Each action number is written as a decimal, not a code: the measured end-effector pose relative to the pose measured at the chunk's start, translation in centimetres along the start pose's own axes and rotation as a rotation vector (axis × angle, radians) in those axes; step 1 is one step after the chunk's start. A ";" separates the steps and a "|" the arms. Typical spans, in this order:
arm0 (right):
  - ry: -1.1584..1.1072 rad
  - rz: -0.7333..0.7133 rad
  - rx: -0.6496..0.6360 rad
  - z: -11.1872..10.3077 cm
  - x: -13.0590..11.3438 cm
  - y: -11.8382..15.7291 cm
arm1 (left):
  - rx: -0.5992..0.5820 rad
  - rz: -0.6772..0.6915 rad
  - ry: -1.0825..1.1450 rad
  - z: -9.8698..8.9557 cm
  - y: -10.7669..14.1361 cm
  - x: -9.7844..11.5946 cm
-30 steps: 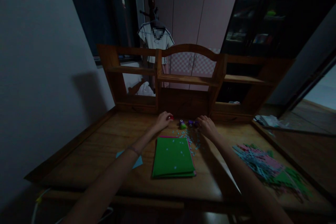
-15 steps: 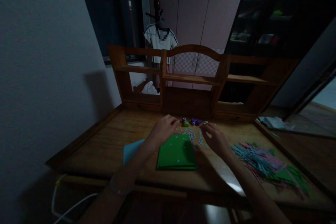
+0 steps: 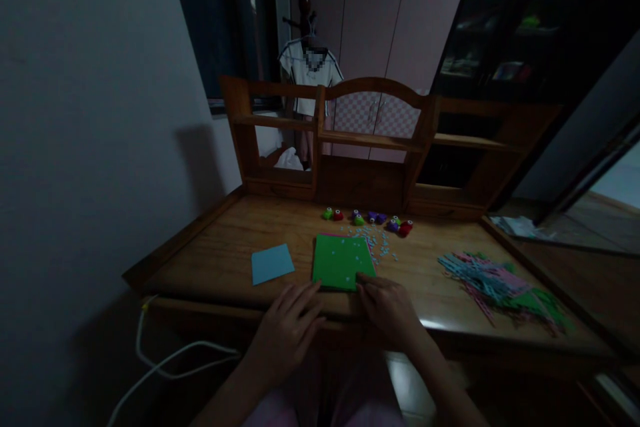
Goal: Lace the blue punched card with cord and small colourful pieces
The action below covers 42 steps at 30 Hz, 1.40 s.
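Note:
A green square stack [image 3: 343, 260] with a few pale bits on it lies near the front edge of the wooden desk. My left hand [image 3: 293, 323] is at its lower left corner, palm down, with fingers spread. My right hand [image 3: 387, 300] touches the lower right corner with its fingertips; whether they grip it is hard to tell. Left of the stack lies a light blue sheet [image 3: 273, 263]. Small pale blue pieces [image 3: 383, 243] are scattered behind and to the right of it. Behind them sit several small eyed pieces in green, red [image 3: 406, 227] and purple [image 3: 377, 217].
Blue, pink and green strips [image 3: 500, 283] are heaped on the right side of the desk. A wooden shelf [image 3: 370, 140] stands along the back. A white cable [image 3: 185, 347] hangs below the front left edge.
Both hands have drawn back from the eyed pieces to the front edge of the green stack. The view has shifted, and the blue sheet and more eyed pieces are now uncovered.

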State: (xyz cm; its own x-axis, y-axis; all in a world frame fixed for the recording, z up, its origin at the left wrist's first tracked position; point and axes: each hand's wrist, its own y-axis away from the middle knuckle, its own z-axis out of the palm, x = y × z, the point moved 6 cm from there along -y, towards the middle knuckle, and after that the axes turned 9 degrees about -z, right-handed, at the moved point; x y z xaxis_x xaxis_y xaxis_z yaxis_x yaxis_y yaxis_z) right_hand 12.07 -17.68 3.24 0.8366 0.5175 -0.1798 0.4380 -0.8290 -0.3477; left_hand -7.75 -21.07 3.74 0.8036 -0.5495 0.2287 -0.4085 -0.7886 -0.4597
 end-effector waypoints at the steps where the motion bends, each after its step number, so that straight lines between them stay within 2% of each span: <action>1: 0.001 0.003 0.012 0.0 0.0 0.1 | 0.005 -0.004 -0.015 -0.1 0.0 0.0; 8: -0.019 -0.029 0.029 -0.8 -0.3 0.1 | 0.040 -0.044 -0.063 0.4 -1.2 0.0; 13: 0.059 -0.019 0.066 -0.9 -0.7 -0.1 | 0.085 -0.050 -0.029 0.4 -2.9 0.2; 18: 0.181 -0.018 0.088 -0.8 -1.6 -0.5 | 0.069 0.141 0.039 0.2 -4.8 0.7; 21: 0.228 -0.030 0.106 -1.0 -1.9 -0.7 | 0.042 0.208 0.046 0.3 -5.8 -0.1; 26: 0.311 0.003 0.093 -1.2 -0.9 -0.4 | -0.049 0.323 0.009 0.4 -6.9 -1.1; 29: 0.349 -0.004 0.040 -1.8 -0.2 -0.3 | -0.053 0.359 0.037 -0.9 -7.6 -0.9; 32: 0.374 -0.017 0.029 -4.2 0.3 -0.9 | 0.030 0.298 0.119 -3.4 -9.1 -0.4; 38: 0.437 -0.053 0.121 -13.6 0.6 -4.4 | 0.350 0.086 0.454 -9.1 -13.1 0.5; 40: 0.415 -0.086 0.118 -16.1 0.6 -5.5 | 0.418 0.041 0.543 -9.8 -13.5 0.5; 42: 0.387 -0.115 0.107 -17.8 0.7 -6.2 | 0.429 -0.006 0.624 -9.4 -13.4 0.0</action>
State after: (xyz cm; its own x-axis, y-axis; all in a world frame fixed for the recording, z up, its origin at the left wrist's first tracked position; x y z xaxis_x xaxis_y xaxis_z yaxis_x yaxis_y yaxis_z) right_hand 15.85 -15.94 21.68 0.8552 0.4704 0.2178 0.5161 -0.7333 -0.4427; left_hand -6.42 -13.12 17.98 0.3587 -0.7005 0.6170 -0.0979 -0.6856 -0.7214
